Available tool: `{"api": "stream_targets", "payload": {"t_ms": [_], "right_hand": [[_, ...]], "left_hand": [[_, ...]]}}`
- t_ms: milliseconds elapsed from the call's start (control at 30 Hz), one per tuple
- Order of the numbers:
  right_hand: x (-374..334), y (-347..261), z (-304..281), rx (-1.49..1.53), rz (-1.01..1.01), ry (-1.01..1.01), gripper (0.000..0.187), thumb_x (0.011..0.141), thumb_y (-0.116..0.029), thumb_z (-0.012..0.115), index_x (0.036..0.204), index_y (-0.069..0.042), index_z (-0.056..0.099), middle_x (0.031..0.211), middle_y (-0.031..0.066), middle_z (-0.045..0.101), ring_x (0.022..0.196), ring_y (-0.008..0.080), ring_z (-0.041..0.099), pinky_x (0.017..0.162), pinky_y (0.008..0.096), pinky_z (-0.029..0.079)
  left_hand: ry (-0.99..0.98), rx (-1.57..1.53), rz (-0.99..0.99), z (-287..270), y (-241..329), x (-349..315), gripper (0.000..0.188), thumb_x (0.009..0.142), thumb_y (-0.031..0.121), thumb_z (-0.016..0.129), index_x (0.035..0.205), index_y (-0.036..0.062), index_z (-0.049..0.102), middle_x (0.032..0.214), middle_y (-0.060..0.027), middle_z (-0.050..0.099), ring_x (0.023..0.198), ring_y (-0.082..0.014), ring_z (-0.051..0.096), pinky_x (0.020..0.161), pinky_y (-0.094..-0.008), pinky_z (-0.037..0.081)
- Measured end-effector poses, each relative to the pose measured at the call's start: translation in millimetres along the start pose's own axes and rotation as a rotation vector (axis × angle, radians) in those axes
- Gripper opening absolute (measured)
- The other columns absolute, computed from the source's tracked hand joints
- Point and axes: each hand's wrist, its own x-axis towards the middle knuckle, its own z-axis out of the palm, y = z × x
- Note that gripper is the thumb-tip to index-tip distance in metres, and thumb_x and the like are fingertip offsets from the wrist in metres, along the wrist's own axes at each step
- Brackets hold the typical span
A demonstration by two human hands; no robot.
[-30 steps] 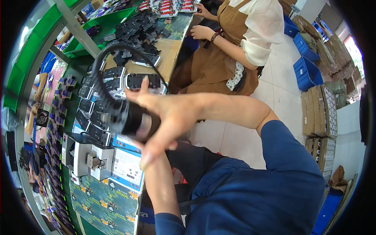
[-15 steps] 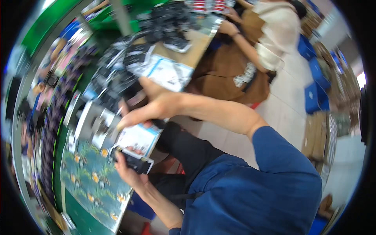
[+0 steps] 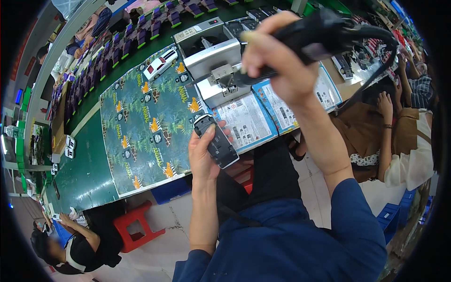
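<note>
My left hand (image 3: 201,152) is closed around a toy car (image 3: 219,144). The car is turned over, its black underside up and a white body edge showing. My right hand (image 3: 289,70) grips a black electric screwdriver (image 3: 312,35) with a thick cable running off to the right. The screwdriver's lower end comes close to the metal outlet block of a screw feeder (image 3: 213,61); whether the tip touches it I cannot tell. The feeder is a silver box with an open top. A white toy car (image 3: 160,64) with red and dark parts rests on its wheels left of the feeder.
Printed animal-pattern sheets (image 3: 150,127) and white-blue printed sheets (image 3: 244,122) cover the green table (image 3: 80,174). Behind runs a line of purple parts (image 3: 127,42). A red stool (image 3: 138,228) stands below left. Co-workers sit at both sides, one in a brown apron (image 3: 371,127).
My view has turned, and the feeder appears farther right. The right hand, blurred near the feeder before, now shows the screwdriver raised in it. My left hand still holds the overturned toy car.
</note>
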Motion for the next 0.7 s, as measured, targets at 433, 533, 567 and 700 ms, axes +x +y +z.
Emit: {"api": "stream_targets", "payload": {"t_ms": [433,533,567,700], "right_hand": [[37.1,40.6,25.6,-0.550,-0.576,-0.348,0.027,0.085,-0.011,0.075,0.064,-0.006,0.059,0.053,-0.0014,0.058,0.044,0.0067,0.052,0.041,0.0247,0.035],[30.0,26.2,35.8,-0.227,0.220,-0.106,0.026,0.086,-0.012,0.075,0.066,-0.005,0.060,0.054,-0.0016,0.057,0.044,0.0059,0.052,0.041,0.0242,0.037],[30.2,24.7,34.4,-0.221,0.287,-0.105,0.026,0.086,-0.013,0.075,0.066,-0.005,0.060,0.053,-0.0011,0.057,0.043,0.0059,0.052,0.040,0.0238,0.037],[23.8,15.4,32.3,-0.003,0.360,-0.050,0.020,0.086,-0.011,0.075,0.072,-0.003,0.063,0.054,0.0035,0.059,0.040,0.0108,0.055,0.039,0.0252,0.044]], "left_hand": [[-0.100,0.036,-0.036,2.3,-1.4,6.7,0.035,0.096,0.007,0.060,0.128,-0.0019,0.050,0.115,-0.0204,0.067,0.098,-0.0276,0.070,0.080,-0.0418,0.063],[-0.125,0.089,-0.021,2.9,-2.9,5.3,0.033,0.096,0.007,0.060,0.127,-0.0014,0.053,0.118,-0.0209,0.067,0.099,-0.0268,0.071,0.078,-0.0400,0.063],[-0.121,0.088,-0.014,4.0,-2.3,4.9,0.033,0.096,0.007,0.060,0.127,-0.0014,0.053,0.118,-0.0209,0.067,0.099,-0.0268,0.071,0.078,-0.0400,0.063],[-0.130,0.092,-0.050,0.8,-2.2,5.3,0.032,0.095,0.006,0.060,0.126,-0.0015,0.053,0.119,-0.0214,0.066,0.098,-0.0266,0.071,0.077,-0.0387,0.063]]}}
